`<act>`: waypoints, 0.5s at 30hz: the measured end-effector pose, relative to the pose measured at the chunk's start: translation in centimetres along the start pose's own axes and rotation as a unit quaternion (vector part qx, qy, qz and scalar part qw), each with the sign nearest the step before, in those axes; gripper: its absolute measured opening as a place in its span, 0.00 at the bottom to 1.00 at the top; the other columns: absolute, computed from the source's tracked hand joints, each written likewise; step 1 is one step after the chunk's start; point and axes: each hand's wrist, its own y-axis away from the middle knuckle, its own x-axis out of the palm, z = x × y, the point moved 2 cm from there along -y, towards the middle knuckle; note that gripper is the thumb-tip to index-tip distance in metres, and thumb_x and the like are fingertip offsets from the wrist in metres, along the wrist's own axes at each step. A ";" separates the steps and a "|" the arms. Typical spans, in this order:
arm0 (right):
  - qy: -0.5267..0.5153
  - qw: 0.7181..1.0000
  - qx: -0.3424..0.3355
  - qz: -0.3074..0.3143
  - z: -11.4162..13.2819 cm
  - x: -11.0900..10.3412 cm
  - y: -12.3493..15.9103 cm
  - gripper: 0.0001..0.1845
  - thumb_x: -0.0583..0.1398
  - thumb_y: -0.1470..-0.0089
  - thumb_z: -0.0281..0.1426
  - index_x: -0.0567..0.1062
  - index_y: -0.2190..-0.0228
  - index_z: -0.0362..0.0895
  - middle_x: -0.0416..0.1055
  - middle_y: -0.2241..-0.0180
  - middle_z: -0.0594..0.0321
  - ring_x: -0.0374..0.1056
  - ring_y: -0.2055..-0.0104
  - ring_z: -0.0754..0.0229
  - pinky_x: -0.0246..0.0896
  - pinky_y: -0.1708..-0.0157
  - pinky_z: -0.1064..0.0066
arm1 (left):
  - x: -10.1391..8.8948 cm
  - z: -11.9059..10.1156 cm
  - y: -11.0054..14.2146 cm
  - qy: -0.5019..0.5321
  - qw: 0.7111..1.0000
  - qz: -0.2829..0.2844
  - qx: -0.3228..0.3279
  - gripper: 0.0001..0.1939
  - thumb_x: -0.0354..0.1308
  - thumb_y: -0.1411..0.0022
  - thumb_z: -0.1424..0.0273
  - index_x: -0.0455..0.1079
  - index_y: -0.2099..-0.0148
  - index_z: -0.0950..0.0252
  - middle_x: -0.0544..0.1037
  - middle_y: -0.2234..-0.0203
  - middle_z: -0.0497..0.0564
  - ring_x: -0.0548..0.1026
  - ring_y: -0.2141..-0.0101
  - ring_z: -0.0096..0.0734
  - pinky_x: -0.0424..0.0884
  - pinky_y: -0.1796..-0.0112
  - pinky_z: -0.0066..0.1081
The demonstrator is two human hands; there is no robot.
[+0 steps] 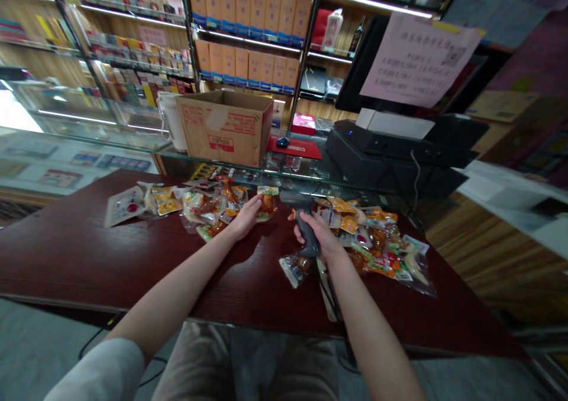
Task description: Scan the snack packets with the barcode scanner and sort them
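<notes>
Head view: scanner (307, 235) partly hidden

Dark red-brown tabletop (146, 271): glossy, wood-look, faint grain | clear packets of brown food (377, 241): shiny, wrinkled plastic | dark grey pistol-shaped scanner (309, 238): matt plastic | open brown box (226, 132): matt cardboard | white printed sheet (412, 61): paper | grey trousers (195, 362): soft matt cloth

Head-worn view, forward and down

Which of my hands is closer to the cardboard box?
Your left hand, on the near side of the cardboard box. Your right hand is farther right, holding the scanner.
</notes>
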 end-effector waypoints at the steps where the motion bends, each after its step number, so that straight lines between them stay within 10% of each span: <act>1: -0.001 1.000 0.007 0.009 -0.3 0.0 0.2 0.19 0.65 0.48 0.44 0.71 0.63 0.43 0.71 0.78 0.67 0.61 0.83 0.69 0.55 0.85 0.78 | -0.1 0.0 0.0 0.008 1.000 -0.002 -0.004 0.15 0.56 0.35 0.73 0.70 0.47 0.68 0.81 0.58 0.57 0.79 0.59 0.37 0.74 0.51 0.40; 6: 0.022 0.998 0.048 0.037 -1.0 -0.7 1.3 0.20 0.62 0.45 0.44 0.73 0.59 0.42 0.66 0.84 0.69 0.57 0.84 0.68 0.52 0.85 0.77 | -0.2 -0.3 0.3 0.036 0.998 0.045 -0.019 0.16 0.57 0.36 0.72 0.70 0.46 0.65 0.80 0.56 0.56 0.79 0.58 0.39 0.74 0.52 0.43; 15: -0.007 0.998 0.058 0.027 -1.4 -1.5 1.3 0.20 0.68 0.51 0.42 0.71 0.61 0.44 0.76 0.59 0.57 0.57 0.83 0.73 0.52 0.88 0.78 | 0.5 -1.1 0.9 0.051 0.998 0.028 -0.003 0.10 0.56 0.36 0.73 0.70 0.51 0.66 0.80 0.61 0.54 0.79 0.63 0.33 0.76 0.60 0.35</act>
